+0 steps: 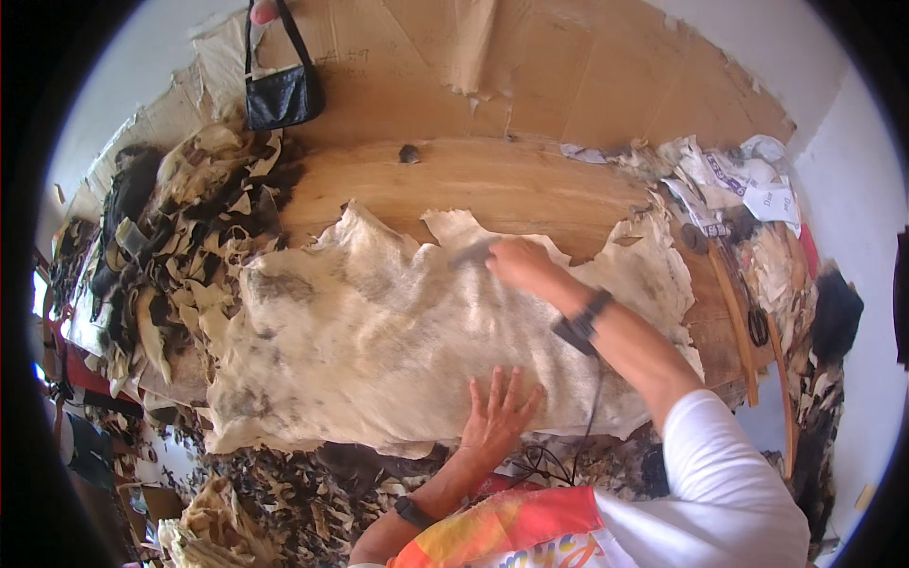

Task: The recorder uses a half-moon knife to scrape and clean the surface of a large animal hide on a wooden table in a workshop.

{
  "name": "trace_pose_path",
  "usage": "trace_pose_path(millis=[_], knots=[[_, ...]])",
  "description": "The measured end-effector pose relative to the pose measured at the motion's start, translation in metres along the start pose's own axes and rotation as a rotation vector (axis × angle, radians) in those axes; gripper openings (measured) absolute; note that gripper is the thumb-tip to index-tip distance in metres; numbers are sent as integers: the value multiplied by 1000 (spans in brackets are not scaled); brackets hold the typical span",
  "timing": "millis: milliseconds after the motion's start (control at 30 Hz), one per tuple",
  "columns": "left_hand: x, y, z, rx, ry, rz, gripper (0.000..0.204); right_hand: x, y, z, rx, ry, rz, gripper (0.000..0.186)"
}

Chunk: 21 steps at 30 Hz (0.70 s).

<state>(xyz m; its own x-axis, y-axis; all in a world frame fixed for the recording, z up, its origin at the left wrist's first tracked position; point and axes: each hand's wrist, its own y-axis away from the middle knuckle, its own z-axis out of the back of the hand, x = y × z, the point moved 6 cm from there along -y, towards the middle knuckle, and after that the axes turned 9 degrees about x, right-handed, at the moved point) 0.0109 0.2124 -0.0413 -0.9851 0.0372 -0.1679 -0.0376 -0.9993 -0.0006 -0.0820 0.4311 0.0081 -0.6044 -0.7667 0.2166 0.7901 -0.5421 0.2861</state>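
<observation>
A large cream animal hide with grey mottling (331,341) is spread over the wooden board (511,175). My left hand (495,417) lies on the lower middle of the hide, fingers spread. My right hand (519,265) grips a flat grey tool (469,253), blurred, against the hide near its upper edge. A dark device is strapped on my right wrist, and a thin cable hangs from it down over the hide.
Heaps of dark and pale scraps (161,237) lie at left and below. At right are white printed pieces (767,199), wooden strips (739,322) and dark scissor-like handles (757,322). A black bag (282,99) hangs on the cardboard-covered back wall (606,71).
</observation>
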Motion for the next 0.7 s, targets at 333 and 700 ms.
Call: trace_pose_path(millis=[333,700], knots=[[-6,-6,6,-14,-39,-21,55,12,-72,25,-179,-19,-16,28],[-11,-13,4,13,-35,-39,55,-18,-131,29,-122,27,-103,32]])
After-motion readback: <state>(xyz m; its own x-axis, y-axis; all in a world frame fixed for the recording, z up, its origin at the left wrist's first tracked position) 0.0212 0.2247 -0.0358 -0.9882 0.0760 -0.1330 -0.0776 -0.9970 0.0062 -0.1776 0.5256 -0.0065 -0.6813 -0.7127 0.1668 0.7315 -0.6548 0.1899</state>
